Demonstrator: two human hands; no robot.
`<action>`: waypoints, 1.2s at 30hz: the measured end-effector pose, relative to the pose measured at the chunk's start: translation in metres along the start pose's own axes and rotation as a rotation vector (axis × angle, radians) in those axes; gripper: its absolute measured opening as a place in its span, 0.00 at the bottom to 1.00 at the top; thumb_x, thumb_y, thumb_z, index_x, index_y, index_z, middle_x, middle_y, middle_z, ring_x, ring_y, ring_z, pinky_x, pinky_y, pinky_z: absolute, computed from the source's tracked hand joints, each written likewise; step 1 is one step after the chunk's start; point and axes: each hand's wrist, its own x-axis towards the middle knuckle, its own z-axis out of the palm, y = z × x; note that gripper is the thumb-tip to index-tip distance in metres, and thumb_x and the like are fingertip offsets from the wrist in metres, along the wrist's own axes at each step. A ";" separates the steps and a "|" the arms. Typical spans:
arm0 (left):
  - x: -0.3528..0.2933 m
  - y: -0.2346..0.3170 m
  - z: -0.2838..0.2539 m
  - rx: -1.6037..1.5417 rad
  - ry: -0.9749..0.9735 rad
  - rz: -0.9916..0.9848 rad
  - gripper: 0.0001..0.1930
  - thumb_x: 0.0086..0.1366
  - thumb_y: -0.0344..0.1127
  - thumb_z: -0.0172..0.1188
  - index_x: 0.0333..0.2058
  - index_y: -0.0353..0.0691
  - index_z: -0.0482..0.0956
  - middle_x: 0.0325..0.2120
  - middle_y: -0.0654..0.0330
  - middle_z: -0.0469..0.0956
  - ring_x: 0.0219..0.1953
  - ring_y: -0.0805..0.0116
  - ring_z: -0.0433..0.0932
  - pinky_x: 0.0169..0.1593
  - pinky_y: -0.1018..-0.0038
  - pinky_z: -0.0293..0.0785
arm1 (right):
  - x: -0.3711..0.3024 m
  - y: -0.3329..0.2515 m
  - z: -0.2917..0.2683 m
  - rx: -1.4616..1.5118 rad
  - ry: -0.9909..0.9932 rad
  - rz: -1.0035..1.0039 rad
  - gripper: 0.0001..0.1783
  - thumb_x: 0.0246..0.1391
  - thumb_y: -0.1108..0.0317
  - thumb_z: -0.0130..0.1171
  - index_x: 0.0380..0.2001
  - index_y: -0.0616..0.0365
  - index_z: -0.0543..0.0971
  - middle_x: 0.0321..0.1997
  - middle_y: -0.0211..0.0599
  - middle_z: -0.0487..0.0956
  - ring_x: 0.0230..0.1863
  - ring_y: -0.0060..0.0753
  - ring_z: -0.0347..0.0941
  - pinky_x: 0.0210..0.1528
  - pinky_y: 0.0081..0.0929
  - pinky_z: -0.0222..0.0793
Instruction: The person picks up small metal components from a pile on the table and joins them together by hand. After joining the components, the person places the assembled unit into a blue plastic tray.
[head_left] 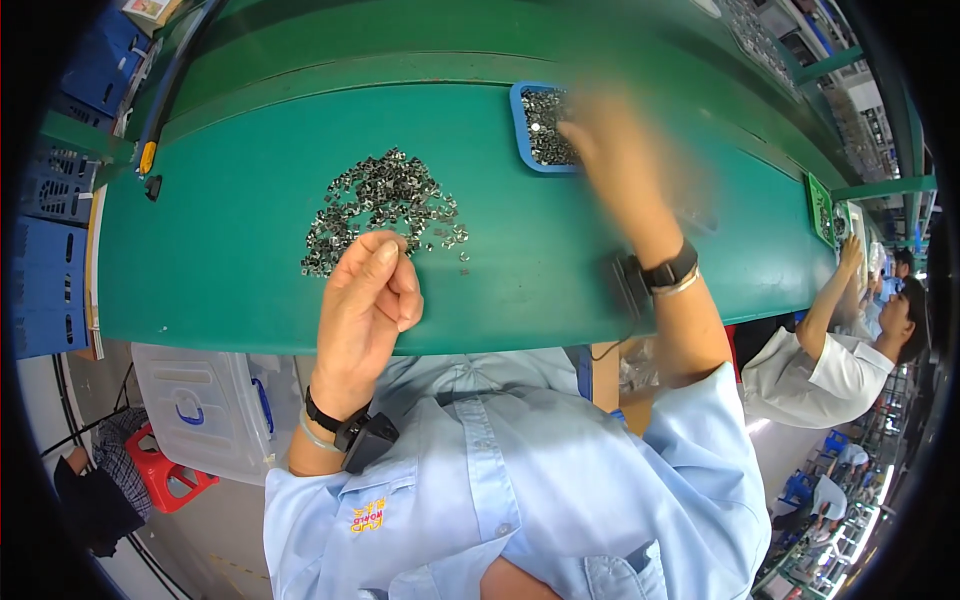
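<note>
A loose heap of small dark, shiny metal pieces (385, 195) lies spread on the green mat (230, 290). At the heap's near edge is my left hand (368, 310), thumb and forefinger pinched together and the other fingers curled. Whatever sits between those fingertips is too small or hidden to make out. My right hand (618, 150) is smeared by motion at the right side of a blue tray (522, 130), which is filled with similar small pieces. The hand covers part of the tray, and its fingers cannot be read.
Blue crates (48, 285) stand at the left, beyond a yellow-handled tool (148, 158) at the table's edge. A lidded clear plastic box (205, 410) and a red stool (172, 475) are below. At the right, a co-worker (830, 370) reaches toward a green tray (820, 210).
</note>
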 end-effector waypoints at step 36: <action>-0.005 -0.021 0.009 0.171 -0.189 -0.234 0.10 0.68 0.36 0.51 0.38 0.35 0.73 0.21 0.60 0.75 0.18 0.79 0.69 0.18 0.83 0.59 | -0.089 -0.094 -0.009 0.419 -0.249 -0.114 0.13 0.40 0.72 0.67 0.32 0.52 0.76 0.32 0.29 0.75 0.34 0.35 0.72 0.35 0.29 0.66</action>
